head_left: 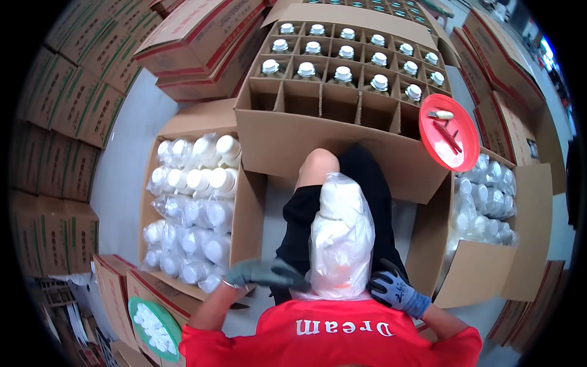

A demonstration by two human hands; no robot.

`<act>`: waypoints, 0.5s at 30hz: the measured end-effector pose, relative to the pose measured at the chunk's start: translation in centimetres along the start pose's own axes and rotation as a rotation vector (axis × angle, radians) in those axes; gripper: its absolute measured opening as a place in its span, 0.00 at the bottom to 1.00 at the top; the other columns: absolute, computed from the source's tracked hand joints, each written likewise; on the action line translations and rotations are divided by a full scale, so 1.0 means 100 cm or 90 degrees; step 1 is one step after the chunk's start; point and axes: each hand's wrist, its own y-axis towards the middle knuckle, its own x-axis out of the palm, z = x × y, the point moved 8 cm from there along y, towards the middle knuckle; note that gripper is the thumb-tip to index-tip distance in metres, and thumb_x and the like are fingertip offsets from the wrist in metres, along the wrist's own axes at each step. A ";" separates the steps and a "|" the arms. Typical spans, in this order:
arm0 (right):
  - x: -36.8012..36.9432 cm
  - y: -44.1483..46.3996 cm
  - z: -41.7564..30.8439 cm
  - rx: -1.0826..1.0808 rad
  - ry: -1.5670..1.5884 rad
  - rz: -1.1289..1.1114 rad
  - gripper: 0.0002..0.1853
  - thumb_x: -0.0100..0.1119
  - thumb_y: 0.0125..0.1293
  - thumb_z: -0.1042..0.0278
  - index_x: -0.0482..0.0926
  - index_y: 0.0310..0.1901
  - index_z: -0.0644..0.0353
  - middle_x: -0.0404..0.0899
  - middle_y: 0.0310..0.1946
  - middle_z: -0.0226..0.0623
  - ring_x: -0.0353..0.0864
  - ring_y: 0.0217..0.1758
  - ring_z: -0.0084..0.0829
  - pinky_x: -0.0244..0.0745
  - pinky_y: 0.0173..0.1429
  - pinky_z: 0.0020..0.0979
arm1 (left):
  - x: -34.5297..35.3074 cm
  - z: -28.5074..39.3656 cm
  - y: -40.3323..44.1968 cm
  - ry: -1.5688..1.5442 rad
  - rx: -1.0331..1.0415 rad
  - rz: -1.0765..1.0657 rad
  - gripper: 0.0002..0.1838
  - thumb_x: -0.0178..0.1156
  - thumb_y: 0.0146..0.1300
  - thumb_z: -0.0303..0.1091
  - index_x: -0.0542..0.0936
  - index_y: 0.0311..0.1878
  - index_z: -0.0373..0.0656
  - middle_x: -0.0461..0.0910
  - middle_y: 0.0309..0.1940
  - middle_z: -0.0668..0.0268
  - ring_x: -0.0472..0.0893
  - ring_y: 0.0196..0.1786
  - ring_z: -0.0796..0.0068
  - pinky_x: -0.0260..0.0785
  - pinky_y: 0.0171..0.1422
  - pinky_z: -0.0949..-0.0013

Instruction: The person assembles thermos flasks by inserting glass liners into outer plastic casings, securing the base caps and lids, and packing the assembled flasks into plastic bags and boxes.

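A clear plastic bag (341,235) packed with white plastic things, perhaps bottles, stands on my lap between my thighs. My left hand (269,273), in a grey-green glove, reaches in from the left toward the lower part of the bag. Motion smears its fingers, and their tips blur at the bag's edge. On the other side, my right hand (394,289), in a blue glove with black fingers, is pressed against the bag's lower right with its fingers bent.
Ahead stands a divided carton (342,137) of white-capped bottles (343,74). Open cartons of bagged white bottles (195,208) and bagged containers (486,196) flank me. A red plate (449,147) holding small tools overhangs the carton's right corner. A green basin (137,303) of white caps sits lower left.
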 end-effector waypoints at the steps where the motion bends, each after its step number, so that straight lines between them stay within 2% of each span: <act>1: -0.002 -0.004 -0.001 0.005 0.004 -0.025 0.16 0.58 0.55 0.61 0.79 0.45 0.54 0.75 0.52 0.41 0.72 0.58 0.42 0.54 0.75 0.62 | -0.022 0.014 -0.009 0.018 0.037 0.116 0.23 0.66 0.65 0.45 0.81 0.56 0.40 0.84 0.36 0.66 0.78 0.38 0.80 0.71 0.41 0.71; 3: -0.004 -0.004 -0.001 -0.004 -0.024 -0.074 0.14 0.58 0.55 0.60 0.80 0.43 0.54 0.76 0.50 0.40 0.73 0.58 0.43 0.56 0.73 0.60 | -0.044 0.103 -0.015 0.229 0.003 0.320 0.22 0.66 0.63 0.47 0.80 0.49 0.37 0.83 0.33 0.55 0.83 0.34 0.69 0.72 0.40 0.62; 4: -0.004 -0.003 -0.005 -0.011 -0.044 -0.081 0.15 0.58 0.55 0.60 0.80 0.43 0.54 0.76 0.49 0.40 0.73 0.58 0.43 0.58 0.72 0.59 | -0.038 0.124 -0.010 0.283 0.247 0.412 0.20 0.67 0.60 0.46 0.77 0.40 0.36 0.79 0.29 0.48 0.83 0.32 0.55 0.71 0.39 0.55; 5: -0.003 0.000 -0.008 -0.024 -0.066 -0.085 0.15 0.58 0.55 0.59 0.80 0.43 0.54 0.76 0.48 0.40 0.73 0.57 0.43 0.60 0.70 0.58 | -0.029 0.110 -0.002 0.446 0.218 0.464 0.20 0.68 0.56 0.45 0.75 0.36 0.37 0.78 0.26 0.48 0.79 0.30 0.44 0.70 0.38 0.50; 6: -0.003 0.006 -0.008 -0.038 -0.088 -0.087 0.15 0.58 0.54 0.58 0.80 0.42 0.54 0.77 0.47 0.40 0.74 0.57 0.43 0.62 0.68 0.57 | -0.025 0.101 0.007 0.494 0.207 0.523 0.20 0.68 0.53 0.46 0.74 0.34 0.39 0.78 0.24 0.48 0.79 0.29 0.43 0.70 0.38 0.48; 7: -0.002 0.011 -0.006 -0.029 -0.067 -0.093 0.16 0.59 0.53 0.59 0.80 0.43 0.54 0.77 0.47 0.41 0.74 0.56 0.44 0.64 0.66 0.56 | -0.030 0.088 0.007 0.492 0.069 0.418 0.20 0.66 0.56 0.45 0.76 0.41 0.37 0.80 0.31 0.46 0.81 0.36 0.48 0.72 0.43 0.54; 9: -0.002 0.025 -0.001 0.010 -0.026 -0.101 0.19 0.62 0.52 0.60 0.80 0.46 0.54 0.78 0.48 0.43 0.75 0.55 0.47 0.68 0.62 0.54 | -0.050 0.038 -0.019 0.315 0.150 0.473 0.20 0.63 0.59 0.45 0.80 0.42 0.36 0.81 0.34 0.48 0.81 0.36 0.57 0.73 0.45 0.58; 10: -0.008 0.042 0.003 0.040 0.022 -0.068 0.20 0.62 0.51 0.60 0.80 0.47 0.55 0.78 0.48 0.44 0.75 0.55 0.48 0.69 0.61 0.54 | -0.066 -0.011 -0.026 0.234 0.201 0.493 0.20 0.61 0.61 0.46 0.82 0.43 0.35 0.82 0.35 0.49 0.81 0.36 0.62 0.73 0.46 0.60; 11: -0.012 0.061 0.004 0.075 0.070 -0.033 0.21 0.63 0.50 0.61 0.80 0.48 0.56 0.78 0.49 0.46 0.76 0.55 0.50 0.70 0.60 0.53 | -0.060 -0.099 -0.031 0.498 0.454 0.489 0.24 0.58 0.66 0.41 0.76 0.61 0.38 0.82 0.47 0.54 0.79 0.41 0.68 0.73 0.50 0.64; 12: -0.015 0.077 0.008 0.115 0.119 0.001 0.22 0.64 0.49 0.62 0.80 0.49 0.57 0.78 0.50 0.47 0.76 0.55 0.51 0.71 0.58 0.52 | -0.049 -0.030 -0.085 -0.018 0.152 0.427 0.27 0.54 0.70 0.37 0.67 0.71 0.41 0.78 0.57 0.58 0.78 0.49 0.66 0.72 0.58 0.64; 13: -0.014 0.101 0.009 0.090 0.119 0.024 0.26 0.66 0.47 0.65 0.79 0.52 0.59 0.77 0.54 0.52 0.76 0.55 0.55 0.72 0.58 0.51 | -0.042 -0.071 -0.102 0.078 0.123 0.473 0.26 0.56 0.66 0.34 0.70 0.67 0.42 0.78 0.57 0.59 0.79 0.52 0.65 0.72 0.59 0.64; 14: -0.029 0.139 -0.005 0.005 0.097 0.083 0.26 0.66 0.50 0.67 0.78 0.54 0.59 0.75 0.57 0.53 0.75 0.58 0.55 0.71 0.61 0.51 | -0.035 -0.111 -0.120 0.176 0.086 0.518 0.25 0.57 0.63 0.31 0.74 0.64 0.42 0.79 0.57 0.60 0.80 0.54 0.65 0.71 0.61 0.63; 15: -0.038 0.175 -0.012 -0.014 0.116 0.146 0.26 0.66 0.53 0.69 0.78 0.56 0.59 0.74 0.59 0.54 0.74 0.60 0.55 0.70 0.63 0.51 | -0.028 -0.150 -0.138 0.269 0.044 0.561 0.24 0.59 0.59 0.27 0.77 0.61 0.42 0.80 0.57 0.60 0.81 0.56 0.65 0.71 0.63 0.62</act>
